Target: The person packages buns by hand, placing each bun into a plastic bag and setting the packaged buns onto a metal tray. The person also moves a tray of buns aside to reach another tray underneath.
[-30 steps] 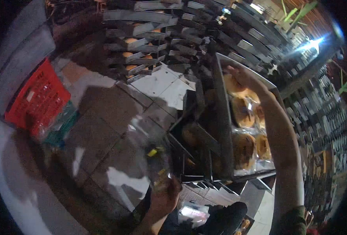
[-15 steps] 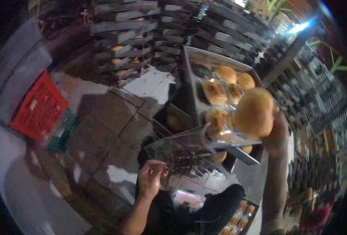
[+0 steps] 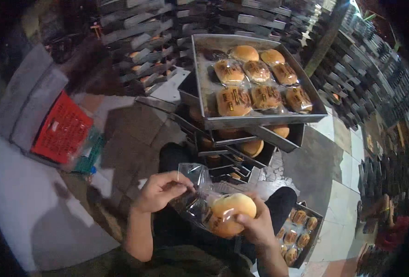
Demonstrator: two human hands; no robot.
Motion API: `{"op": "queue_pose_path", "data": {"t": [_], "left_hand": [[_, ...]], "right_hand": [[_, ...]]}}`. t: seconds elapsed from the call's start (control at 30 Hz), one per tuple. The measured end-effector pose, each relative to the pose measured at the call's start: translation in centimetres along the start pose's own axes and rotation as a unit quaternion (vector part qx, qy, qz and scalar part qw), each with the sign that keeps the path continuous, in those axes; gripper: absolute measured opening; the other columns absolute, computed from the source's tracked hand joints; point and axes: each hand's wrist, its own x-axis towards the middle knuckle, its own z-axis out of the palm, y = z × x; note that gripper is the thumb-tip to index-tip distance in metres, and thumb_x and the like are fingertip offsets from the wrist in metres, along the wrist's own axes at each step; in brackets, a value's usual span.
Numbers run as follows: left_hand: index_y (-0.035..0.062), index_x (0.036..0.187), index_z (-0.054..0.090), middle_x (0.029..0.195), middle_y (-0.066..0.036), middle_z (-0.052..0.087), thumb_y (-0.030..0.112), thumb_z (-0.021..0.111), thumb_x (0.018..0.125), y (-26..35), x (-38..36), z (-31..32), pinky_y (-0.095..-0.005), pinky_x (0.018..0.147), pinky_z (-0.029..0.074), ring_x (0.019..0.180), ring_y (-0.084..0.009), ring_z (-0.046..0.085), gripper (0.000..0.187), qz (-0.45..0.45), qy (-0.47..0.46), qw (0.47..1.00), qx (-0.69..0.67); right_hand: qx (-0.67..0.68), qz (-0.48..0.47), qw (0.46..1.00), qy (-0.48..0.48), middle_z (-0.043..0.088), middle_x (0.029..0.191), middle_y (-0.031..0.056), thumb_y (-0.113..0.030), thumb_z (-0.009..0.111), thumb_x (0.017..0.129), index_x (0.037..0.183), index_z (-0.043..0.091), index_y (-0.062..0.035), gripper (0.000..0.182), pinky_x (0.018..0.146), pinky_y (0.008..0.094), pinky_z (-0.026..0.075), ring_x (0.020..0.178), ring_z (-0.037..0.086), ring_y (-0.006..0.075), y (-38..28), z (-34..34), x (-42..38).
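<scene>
Left hand: The left hand (image 3: pixel 160 191) has its fingers (image 3: pixel 173 177) pinched together on the upper edge of a clear bag (image 3: pixel 196 173).
Right hand: The right hand (image 3: pixel 256 226) is clamped on a round bun (image 3: pixel 234 205), thumb across its near side.
Bun and bag: The bun sits above the lap, right of the left fingers and slightly nearer the body, against the bag's lower part; how far inside it lies is unclear. The right hand is nearer, touching it. Its long axis is hard to tell; the pale side faces up.
Tray stack: Beyond the hands, a metal tray (image 3: pixel 264 121) of wrapped buns (image 3: pixel 234 100) tops a skewed stack.
Floor: Another filled tray (image 3: pixel 316 240) lies at right; a red crate (image 3: pixel 61 129) stands far left.
</scene>
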Motion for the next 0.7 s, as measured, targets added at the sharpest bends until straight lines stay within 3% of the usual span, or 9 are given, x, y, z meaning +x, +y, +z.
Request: {"op": "queue_pose_path", "data": {"t": [0.1, 0.27, 0.33, 0.37, 0.4, 0.47, 0.53, 0.67, 0.7], "left_hand": [[-0.0006, 0.094, 0.057, 0.088, -0.006, 0.059, 0.005, 0.047, 0.087, -1.0, -0.9, -0.3, -0.0253, 0.077, 0.044, 0.082, -0.0118, 0.055, 0.013, 0.017, 0.223, 0.97, -0.098], [-0.0005, 0.095, 0.056, 0.088, -0.005, 0.059, 0.005, 0.048, 0.086, 0.0, -1.3, 0.1, -0.0252, 0.077, 0.043, 0.082, -0.0109, 0.056, 0.013, 0.022, 0.285, 0.957, -0.053], [0.0005, 0.094, 0.057, 0.088, -0.003, 0.06, 0.006, 0.049, 0.086, -0.2, -1.4, -0.8, -0.0242, 0.074, 0.043, 0.08, -0.01, 0.055, 0.012, 0.007, 0.249, 0.965, -0.081], [0.0005, 0.094, 0.057, 0.088, -0.003, 0.06, 0.006, 0.049, 0.086, -0.6, -1.3, -1.0, -0.0242, 0.074, 0.043, 0.08, -0.01, 0.055, 0.012, 0.006, 0.25, 0.965, -0.083], [0.0014, 0.095, 0.056, 0.088, -0.004, 0.059, 0.008, 0.048, 0.087, -1.4, -1.2, -1.1, -0.0254, 0.073, 0.044, 0.08, -0.0109, 0.055, 0.013, -0.007, 0.255, 0.966, -0.049], [0.0023, 0.097, 0.056, 0.089, -0.004, 0.059, 0.01, 0.048, 0.088, -2.0, -0.6, -1.6, -0.0266, 0.073, 0.044, 0.081, -0.0118, 0.055, 0.014, -0.026, 0.254, 0.967, -0.02], [0.0044, 0.106, 0.051, 0.097, -0.006, 0.056, 0.019, 0.046, 0.09, -2.0, 0.8, -2.6, -0.0298, 0.074, 0.043, 0.087, -0.0145, 0.053, 0.022, 0.052, 0.578, 0.814, -0.038], [0.0125, 0.131, 0.022, 0.127, -0.012, 0.032, 0.051, 0.047, 0.083, -1.6, 0.9, 4.4, -0.041, 0.085, 0.044, 0.108, -0.0271, 0.046, 0.066, 0.02, 0.353, 0.896, -0.268], [0.0114, 0.133, 0.02, 0.128, -0.012, 0.033, 0.05, 0.045, 0.084, -1.7, 2.0, 4.5, -0.0444, 0.085, 0.045, 0.111, -0.0289, 0.045, 0.067, 0.063, 0.265, 0.849, -0.452]], "right_hand": [[0.222, -0.046, 0.97, 0.089, 0.055, 0.103, 0.0118, -0.024, 0.069, 0.071, 0.114, 0.042, 0.0011, 0.056, 0.081, 0.034, 0.047, 0.092, 0.056, 0.0219, -0.1, 0.7, 2.0], [0.113, -0.034, 0.992, 0.052, 0.05, 0.112, 0.0126, -0.036, 0.066, 0.074, 0.116, 0.039, 0.0001, 0.062, 0.086, 0.0355, 0.044, 0.104, 0.05, 0.0228, 0.3, 2.6, 3.4], [0.373, 0.043, 0.924, -0.07, 0.05, 0.111, 0.0116, -0.041, 0.064, 0.074, 0.116, 0.04, -0.0007, 0.063, 0.086, 0.0324, 0.042, 0.102, 0.05, 0.0206, -0.9, 2.9, 4.0], [0.245, 0.141, 0.959, 0.028, 0.049, 0.112, 0.0123, -0.037, 0.068, 0.073, 0.117, 0.038, -0.001, 0.064, 0.086, 0.033, 0.042, 0.101, 0.051, 0.0214, -0.4, 2.9, 4.6], [0.011, -0.011, 1.0, -0.011, 0.05, 0.109, 0.0129, -0.026, 0.069, 0.073, 0.114, 0.039, -0.0017, 0.056, 0.084, 0.0336, 0.045, 0.097, 0.053, 0.0217, 0.8, 3.1, 3.4], [0.056, -0.004, 0.993, 0.099, 0.051, 0.105, 0.012, -0.016, 0.068, 0.073, 0.114, 0.039, -0.0018, 0.052, 0.082, 0.0342, 0.046, 0.092, 0.055, 0.0218, 1.0, 4.2, 4.5], [0.143, -0.058, 0.961, 0.227, 0.052, 0.099, 0.0126, -0.016, 0.06, 0.078, 0.117, 0.035, 0.0005, 0.049, 0.079, 0.0337, 0.047, 0.091, 0.054, 0.0223, -0.9, 5.1, 5.3], [-0.083, -0.224, 0.967, 0.083, 0.038, 0.12, 0.0194, -0.039, 0.07, 0.069, 0.119, 0.034, 0.0042, 0.075, 0.09, 0.0457, 0.037, 0.11, 0.042, 0.0312, 3.7, 6.7, 4.4], [-0.155, -0.258, 0.952, -0.049, 0.033, 0.124, 0.0211, -0.044, 0.071, 0.066, 0.122, 0.032, 0.0035, 0.083, 0.093, 0.0476, 0.032, 0.115, 0.036, 0.0343, 3.6, 7.9, 4.3]]}}
